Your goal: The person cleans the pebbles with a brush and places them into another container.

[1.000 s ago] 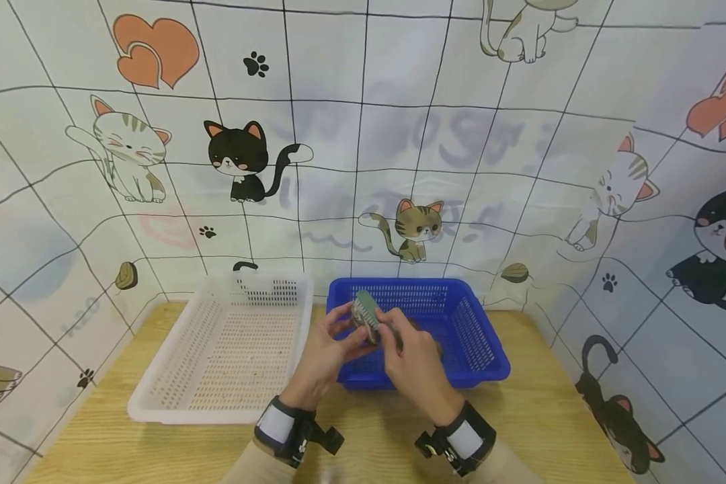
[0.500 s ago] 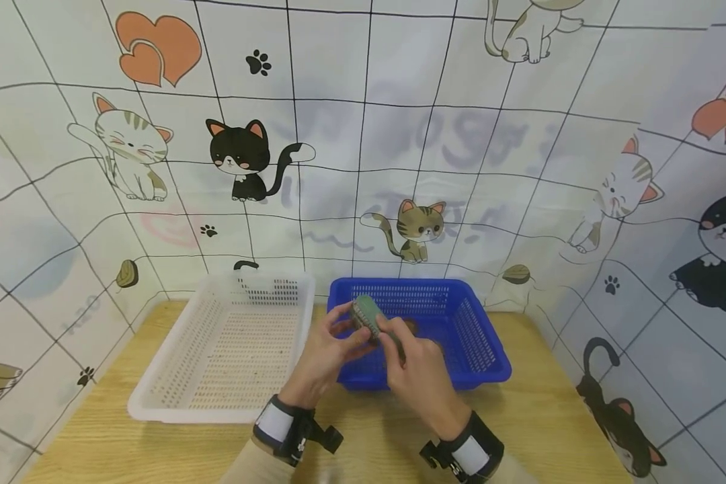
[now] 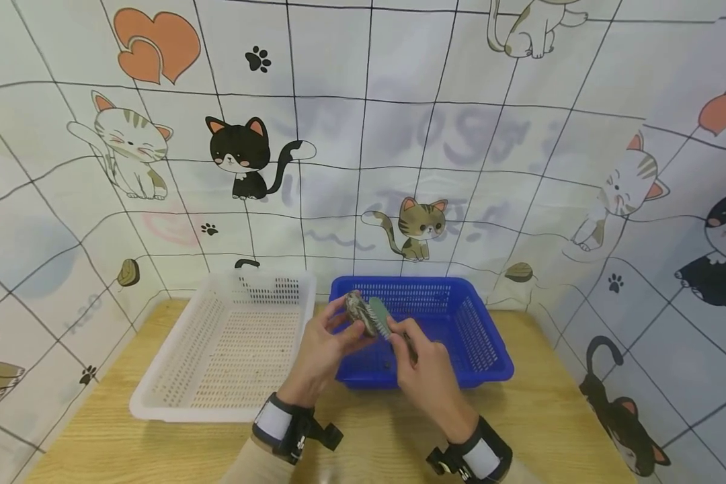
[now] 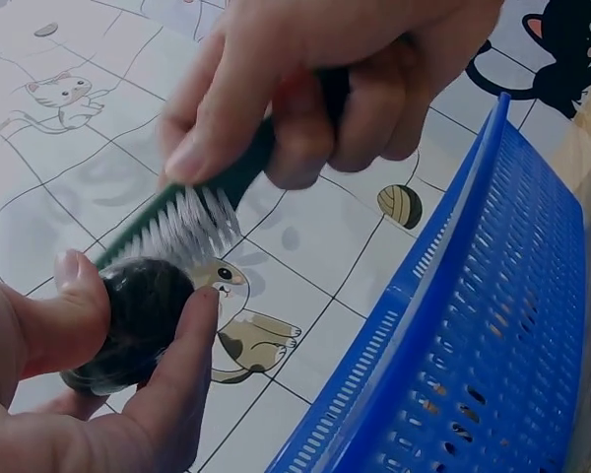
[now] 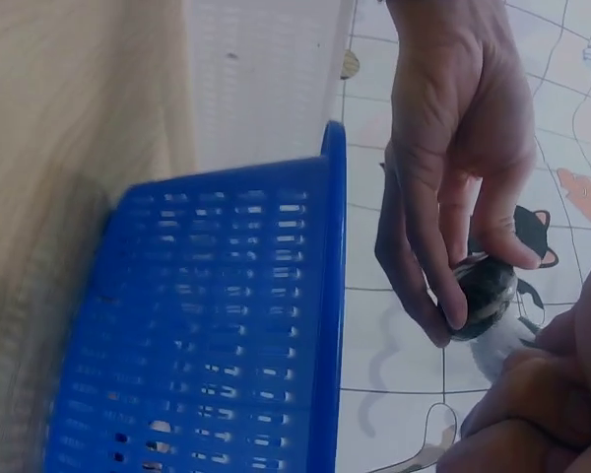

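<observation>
My left hand pinches a dark, glossy, rounded shell-like lump with pale streaks between thumb and fingers. Its wet-looking surface shows in the left wrist view. My right hand grips the dark handle of a green brush with white bristles. Those bristles face the lump, with the brush head's far end right at its edge. Both hands are raised over the front left of the blue basket. In the right wrist view, the right hand's fingers cover most of the brush.
A white slotted basket stands left of the blue one, with small dark specks on its floor. Both rest on a wooden table against a wall covering printed with cats. Something small and dark lies in the blue basket.
The brush and my right hand have shifted slightly right, baring more of the streaked lump. My left hand keeps its hold in about the same place.
</observation>
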Motion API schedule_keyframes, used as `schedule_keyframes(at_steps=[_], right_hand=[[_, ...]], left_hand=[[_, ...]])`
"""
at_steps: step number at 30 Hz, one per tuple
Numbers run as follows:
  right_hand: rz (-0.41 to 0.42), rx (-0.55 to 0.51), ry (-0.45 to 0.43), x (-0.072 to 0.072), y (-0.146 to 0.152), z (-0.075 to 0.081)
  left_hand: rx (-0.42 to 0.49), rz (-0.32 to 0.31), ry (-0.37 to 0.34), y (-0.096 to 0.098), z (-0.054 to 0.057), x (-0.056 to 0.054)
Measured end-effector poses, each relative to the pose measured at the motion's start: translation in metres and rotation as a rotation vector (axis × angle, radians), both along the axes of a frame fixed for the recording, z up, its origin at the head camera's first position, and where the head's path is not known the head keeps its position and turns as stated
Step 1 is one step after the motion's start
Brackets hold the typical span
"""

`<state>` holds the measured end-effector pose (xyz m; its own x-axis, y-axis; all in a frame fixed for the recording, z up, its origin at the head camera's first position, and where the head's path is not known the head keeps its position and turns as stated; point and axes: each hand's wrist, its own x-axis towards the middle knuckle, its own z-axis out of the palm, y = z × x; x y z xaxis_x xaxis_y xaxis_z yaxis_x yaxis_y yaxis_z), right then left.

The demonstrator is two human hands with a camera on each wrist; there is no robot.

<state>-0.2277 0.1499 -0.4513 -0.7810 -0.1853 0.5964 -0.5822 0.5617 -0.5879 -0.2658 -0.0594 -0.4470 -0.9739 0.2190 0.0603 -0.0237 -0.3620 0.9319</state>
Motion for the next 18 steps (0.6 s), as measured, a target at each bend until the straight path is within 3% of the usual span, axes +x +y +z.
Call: schedule_keyframes(at_steps=[5, 9, 14, 18], right_hand=[[0.019, 0.036, 0.106, 0.001, -0.009, 0.006], [-0.003, 0.071, 0.138, -0.009, -0.015, 0.014], [-0.026, 0.006, 0.021, -0.018, -0.010, 0.014], [-0.016, -0.038, -0.070, -0.010, -0.004, 0.008]], left_hand=[[-0.026, -0.006, 0.027, -0.002, 0.001, -0.002], [-0.051, -0.042, 0.040, -0.001, -0.001, -0.003], [-0.036, -0.065, 0.064, -0.003, 0.000, -0.004], [-0.009, -0.043, 0.058, -0.004, 0.002, -0.004]])
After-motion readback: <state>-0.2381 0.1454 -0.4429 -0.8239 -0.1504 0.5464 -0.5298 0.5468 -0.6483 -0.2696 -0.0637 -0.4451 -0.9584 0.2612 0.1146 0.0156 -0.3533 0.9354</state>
